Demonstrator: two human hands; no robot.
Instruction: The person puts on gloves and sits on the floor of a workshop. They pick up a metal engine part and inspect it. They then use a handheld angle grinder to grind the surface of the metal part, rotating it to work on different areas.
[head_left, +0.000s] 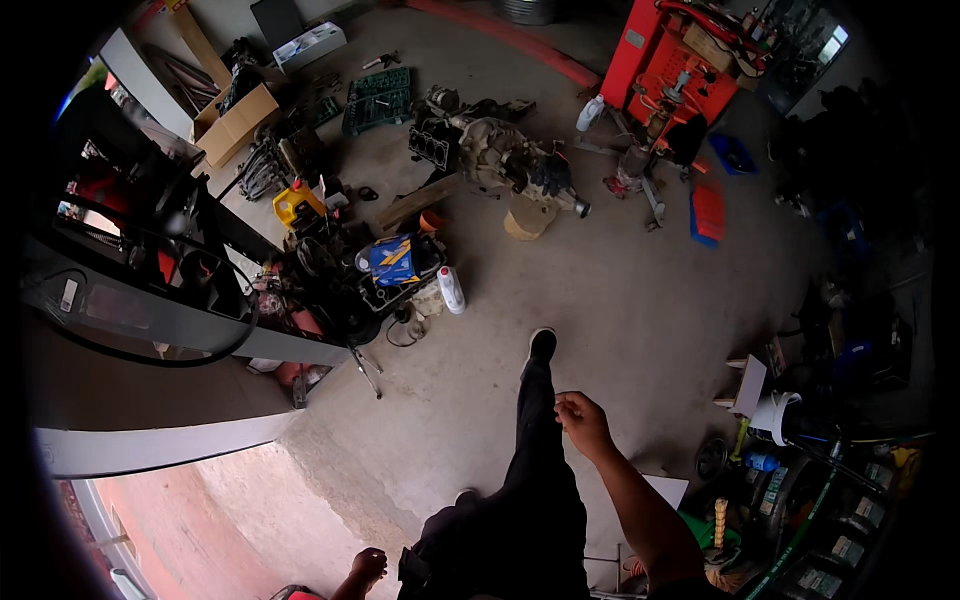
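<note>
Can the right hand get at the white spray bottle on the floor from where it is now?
Probably not yet. The right hand hangs loosely curled at mid-stride, well short of the white bottle. Bare concrete floor lies between them; nothing blocks it.

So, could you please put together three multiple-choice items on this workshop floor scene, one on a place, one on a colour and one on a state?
1. Where does the white spray bottle lie?
A. On the concrete floor beside the blue and yellow box
B. On top of the red machine
C. In the cardboard box

2. What colour is the socket tray near the top?
A. Orange
B. Green
C. White

3. How is the right hand?
A. Gripping a wrench
B. Flat on the floor
C. Loosely curled, holding nothing

Key: 1 A, it lies by that box; 2 B, the tray is dark green; 3 C, the fingers curl in mid-air with nothing in them.
</note>
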